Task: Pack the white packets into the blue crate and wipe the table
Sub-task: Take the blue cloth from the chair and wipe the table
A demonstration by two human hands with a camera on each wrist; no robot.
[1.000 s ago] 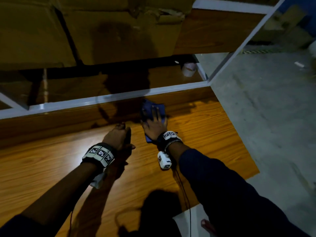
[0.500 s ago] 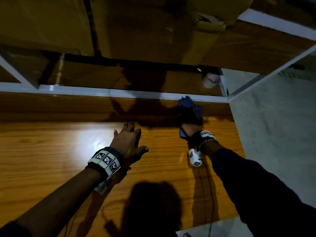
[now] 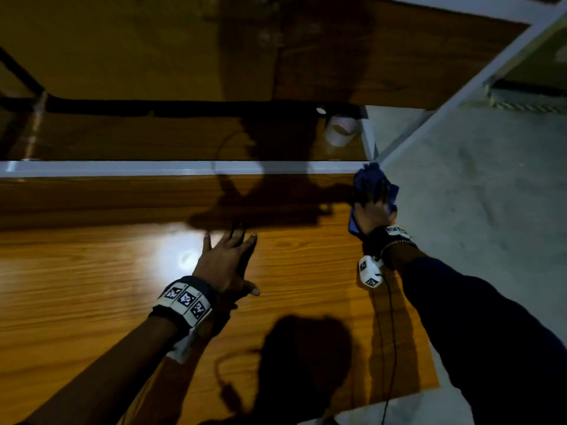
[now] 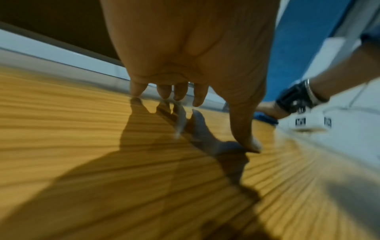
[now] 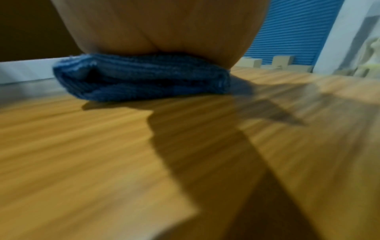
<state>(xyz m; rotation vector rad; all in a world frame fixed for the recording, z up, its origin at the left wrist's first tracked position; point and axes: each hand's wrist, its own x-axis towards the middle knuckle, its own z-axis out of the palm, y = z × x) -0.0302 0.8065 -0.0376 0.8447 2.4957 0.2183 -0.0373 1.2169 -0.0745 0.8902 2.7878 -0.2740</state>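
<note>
My right hand (image 3: 372,207) lies flat, fingers straight, on a folded blue cloth (image 3: 372,182) at the far right corner of the wooden table (image 3: 92,286). The right wrist view shows the palm (image 5: 162,26) pressing the blue cloth (image 5: 141,78) onto the table top. My left hand (image 3: 227,259) is spread open in the middle of the table. In the left wrist view its fingertips (image 4: 137,91) and thumb touch the wood, and it holds nothing. No white packets or blue crate are in view.
A white rail (image 3: 153,168) runs along the table's far edge, with a lower wooden shelf behind it holding a roll of tape (image 3: 340,131). Cardboard boxes (image 3: 122,41) stand behind. Grey floor (image 3: 475,194) lies right of the table edge.
My right hand has slid the blue cloth rightward along the far edge to the table's right corner. The left hand went from loosely curled to spread flat on the wood.
</note>
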